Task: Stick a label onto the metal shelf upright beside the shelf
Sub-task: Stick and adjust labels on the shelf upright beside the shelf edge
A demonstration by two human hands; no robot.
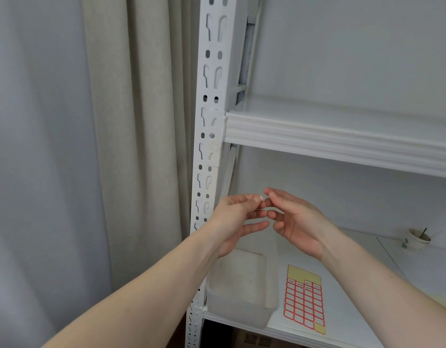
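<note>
The white slotted metal upright (209, 96) runs up the middle of the view, left of the white shelf (342, 141). My left hand (235, 219) and my right hand (296, 222) meet fingertip to fingertip in front of the shelf bay, just right of the upright. A small thin label (260, 209) shows edge-on between the fingertips of both hands. My left hand's thumb and fingers pinch it. My right hand's fingertips touch it; its other fingers are loosely curled. A red-and-yellow label sheet (304, 298) lies flat on the lower shelf board.
A translucent plastic tub (239, 290) stands on the lower shelf (355, 285) below my hands. A small white cup with a stick in it (417, 238) sits at the back right. Beige curtains (131, 146) hang left of the upright.
</note>
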